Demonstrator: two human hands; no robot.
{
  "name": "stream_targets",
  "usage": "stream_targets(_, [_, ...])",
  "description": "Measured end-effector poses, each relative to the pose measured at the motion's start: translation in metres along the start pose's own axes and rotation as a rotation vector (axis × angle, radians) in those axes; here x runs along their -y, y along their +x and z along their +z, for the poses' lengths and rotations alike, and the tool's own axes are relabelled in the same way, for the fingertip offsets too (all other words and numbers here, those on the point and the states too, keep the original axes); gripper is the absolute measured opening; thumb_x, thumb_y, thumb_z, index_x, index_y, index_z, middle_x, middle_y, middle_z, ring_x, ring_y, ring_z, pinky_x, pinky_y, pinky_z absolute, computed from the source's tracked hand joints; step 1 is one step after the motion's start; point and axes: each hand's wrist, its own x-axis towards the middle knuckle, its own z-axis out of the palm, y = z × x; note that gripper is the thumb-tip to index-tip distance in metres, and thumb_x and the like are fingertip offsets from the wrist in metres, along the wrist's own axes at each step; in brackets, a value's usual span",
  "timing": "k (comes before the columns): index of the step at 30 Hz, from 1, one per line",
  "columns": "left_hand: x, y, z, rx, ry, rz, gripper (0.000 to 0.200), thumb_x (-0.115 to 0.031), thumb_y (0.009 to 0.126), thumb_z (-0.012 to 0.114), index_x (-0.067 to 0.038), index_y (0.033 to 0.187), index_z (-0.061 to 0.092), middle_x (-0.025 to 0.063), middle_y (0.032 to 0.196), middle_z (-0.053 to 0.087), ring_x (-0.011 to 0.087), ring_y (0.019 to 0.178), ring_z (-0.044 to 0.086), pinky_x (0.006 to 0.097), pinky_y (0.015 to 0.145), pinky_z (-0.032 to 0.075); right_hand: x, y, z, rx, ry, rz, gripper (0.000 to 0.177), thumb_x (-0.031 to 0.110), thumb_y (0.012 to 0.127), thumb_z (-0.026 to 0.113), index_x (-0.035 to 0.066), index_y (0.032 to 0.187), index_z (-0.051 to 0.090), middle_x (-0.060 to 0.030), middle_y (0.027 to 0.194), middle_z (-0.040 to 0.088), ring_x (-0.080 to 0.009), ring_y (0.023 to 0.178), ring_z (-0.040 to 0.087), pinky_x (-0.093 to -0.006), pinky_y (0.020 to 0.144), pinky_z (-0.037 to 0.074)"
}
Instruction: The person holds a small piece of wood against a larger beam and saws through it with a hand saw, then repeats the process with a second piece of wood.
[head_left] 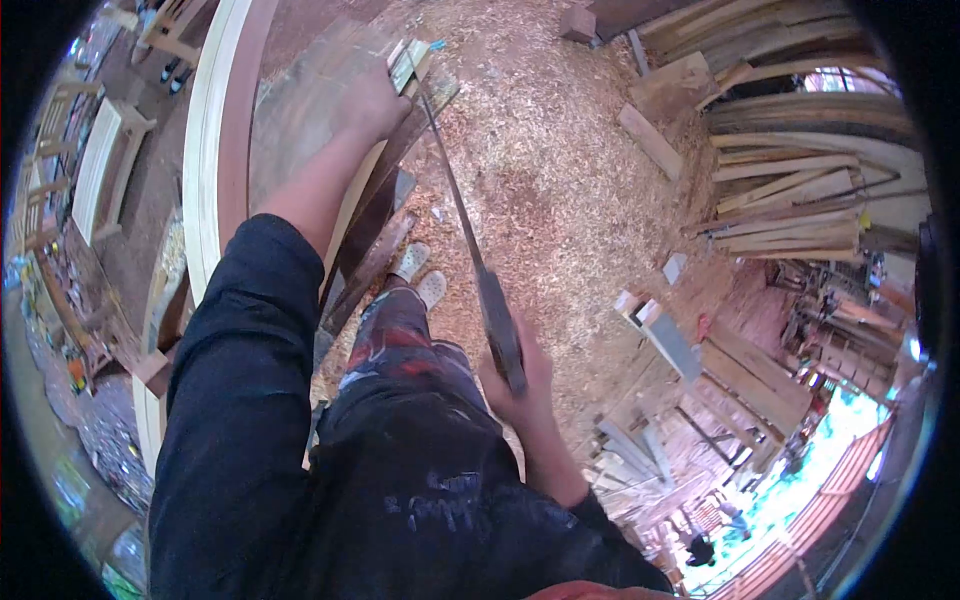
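Note:
My right hand (522,378) is closed around the near end of a handsaw (462,215), low in front of my body. The saw's long thin blade is seen nearly edge-on and runs up and away. Its far end meets a pale strip of wood (408,62) at the edge of the workbench (310,95). My left hand (372,108) presses on that strip, with its fingers closed over it just left of the blade. Part of the strip lies hidden under the hand.
Wood shavings (550,190) cover the floor. Long curved planks (225,120) pass along my left. Stacked boards (800,190) fill the right side. A bench (105,170) stands at far left. Loose boards (740,370) lie at lower right.

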Motion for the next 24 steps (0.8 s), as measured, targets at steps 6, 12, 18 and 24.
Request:
stream_targets(6, [0.006,0.001,0.011,-0.079,-0.031,0.062,0.053,-0.026,0.085,0.077,-0.004,0.130,0.060,0.0246,0.121,0.075,0.0447,0.115,0.071,0.0560,0.099,0.056,0.000,0.087,0.031,-0.003,-0.029,-0.090,0.075,0.010,0.084,0.068,0.003,0.156,0.047,-0.0291,0.128,0.071,-0.0420,0.117,0.073,-0.0462,0.100,0.058])
stream_targets(12, [0.011,0.008,0.015,-0.044,-0.011,-0.008,0.055,-0.025,0.084,0.078,-0.005,0.131,0.060,0.0254,0.120,0.075,0.0453,0.115,0.071,0.0561,0.099,0.056,0.103,0.309,0.069,0.028,-0.022,-0.180,0.046,0.017,0.087,0.068,0.005,0.131,0.065,-0.0297,0.115,0.073,-0.0461,0.107,0.073,-0.0453,0.092,0.058])
stream_targets(18, [0.003,-0.002,0.006,-0.028,-0.038,0.017,0.055,-0.025,0.084,0.076,-0.004,0.133,0.060,0.0260,0.122,0.073,0.0448,0.117,0.070,0.0553,0.098,0.056,0.028,0.128,0.036,-0.014,0.007,-0.127,0.081,0.015,0.083,0.072,0.008,0.159,0.044,-0.0262,0.121,0.073,-0.0445,0.111,0.074,-0.0476,0.093,0.058])
stream_targets(24, [-0.004,-0.001,-0.004,0.024,-0.028,-0.017,0.054,-0.021,0.084,0.075,-0.003,0.132,0.059,0.0272,0.122,0.072,0.0455,0.117,0.069,0.0554,0.098,0.054,0.012,-0.012,-0.014,0.021,0.010,0.123,0.074,0.007,0.083,0.067,0.006,0.155,0.050,-0.0249,0.123,0.073,-0.0412,0.108,0.076,-0.0458,0.089,0.060])
